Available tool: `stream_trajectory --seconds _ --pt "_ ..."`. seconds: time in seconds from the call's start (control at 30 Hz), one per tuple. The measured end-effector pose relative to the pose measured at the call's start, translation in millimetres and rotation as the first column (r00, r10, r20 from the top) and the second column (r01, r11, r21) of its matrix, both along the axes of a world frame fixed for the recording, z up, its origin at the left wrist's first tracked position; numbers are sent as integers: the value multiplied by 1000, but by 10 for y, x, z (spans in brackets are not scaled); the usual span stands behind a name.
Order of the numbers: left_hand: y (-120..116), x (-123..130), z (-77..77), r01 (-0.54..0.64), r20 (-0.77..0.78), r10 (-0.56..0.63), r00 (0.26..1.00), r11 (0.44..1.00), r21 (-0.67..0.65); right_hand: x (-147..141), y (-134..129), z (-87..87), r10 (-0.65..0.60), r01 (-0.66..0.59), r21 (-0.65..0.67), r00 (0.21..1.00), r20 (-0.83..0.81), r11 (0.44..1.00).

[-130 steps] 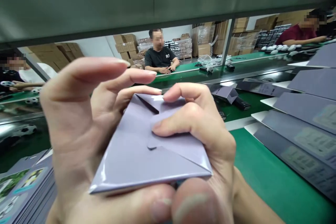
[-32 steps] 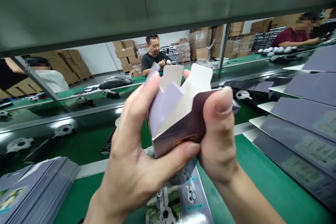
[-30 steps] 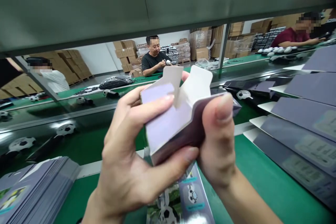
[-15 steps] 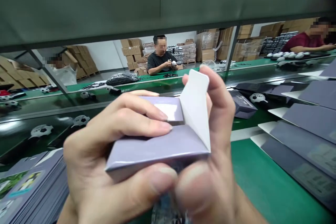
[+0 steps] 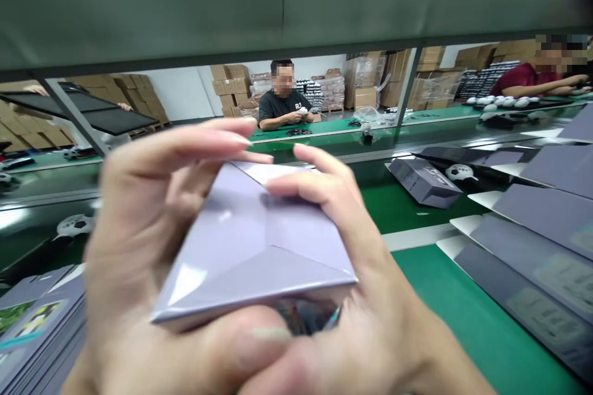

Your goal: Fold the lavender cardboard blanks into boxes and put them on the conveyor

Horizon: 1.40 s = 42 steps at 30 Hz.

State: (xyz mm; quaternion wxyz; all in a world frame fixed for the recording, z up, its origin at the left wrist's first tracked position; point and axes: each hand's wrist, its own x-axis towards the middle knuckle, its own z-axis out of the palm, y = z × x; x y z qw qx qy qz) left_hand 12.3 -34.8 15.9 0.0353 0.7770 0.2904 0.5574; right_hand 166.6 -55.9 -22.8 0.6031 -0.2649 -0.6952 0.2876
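A light purple cardboard box is held between both hands, with its folded end panels facing up. My left hand grips its left side, thumb along the near edge and fingers curled above the far left edge. My right hand wraps the right side, and its fingers press on the folded flaps at the top. A white inner strip of a flap shows at the far edge. The lower part of the box is mostly hidden by my thumbs and palms.
Flat purple cartons lie stacked at the left and fanned out at the right. A finished-looking purple box and a football-patterned piece lie on the green belt. Co-workers sit or stand beyond; one person handles a white ball-shaped piece.
The raised white flap is folded down, and purple panels cover the box end. My right fingers moved left onto the flaps; my left fingers lifted from the top. At left, a person raises a dark tray.
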Motion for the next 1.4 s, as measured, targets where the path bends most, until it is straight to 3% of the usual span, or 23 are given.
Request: stream_trajectory --seconds 0.07,0.1,0.17,0.27,0.37,0.47,0.53,0.67,0.77,0.87,0.97,1.07,1.17,1.23,1.3,1.4 --pt "11 -31 8 38 69 -36 997 999 -26 124 -10 78 109 -97 -83 983 149 992" --pt "29 -65 9 50 40 -49 998 998 -35 173 -11 103 95 -79 -83 974 204 993" --pt "90 -162 10 34 -150 -30 988 999 26 231 5 116 -23 19 16 946 323 1000" --pt "226 -327 31 -24 -456 121 882 977 211 229 76 77 -242 186 161 839 487 969" --pt "400 -415 23 -90 -443 230 867 945 315 222 165 34 -362 382 122 657 661 916" --pt "647 -377 -179 -198 -319 319 892 913 358 266 235 -12 -177 576 -114 425 888 809" --pt "845 -301 -463 -265 -267 359 894 906 331 298 270 -71 -15 643 -227 349 937 732" --pt "1155 -147 -1113 -285 -340 347 874 933 220 276 347 -229 126 631 -339 357 925 698" --pt "1220 -123 -1312 -283 -361 334 871 941 187 204 418 -319 189 621 -386 360 913 682" --pt "1213 -202 -1202 -361 -261 405 876 910 201 147 488 -384 252 632 -419 340 906 652" --pt "1230 -344 -1031 -510 -199 530 824 847 146 134 542 -434 292 645 -426 310 905 635" --pt "1289 -504 -978 -630 -347 579 738 776 -43 156 567 -464 302 657 -426 301 905 622" --pt "1335 -634 -976 -688 -617 419 666 665 -291 193 566 -490 271 666 -423 325 906 615" --pt "1329 -669 -935 -713 -717 289 635 578 -398 220 568 -518 211 663 -415 369 905 623" --pt "1285 -642 -853 -716 -738 230 634 536 -448 249 585 -544 113 631 -413 459 881 656" --pt "1155 -487 -706 -616 -661 168 731 580 -533 293 623 -518 -108 545 -408 684 721 732"
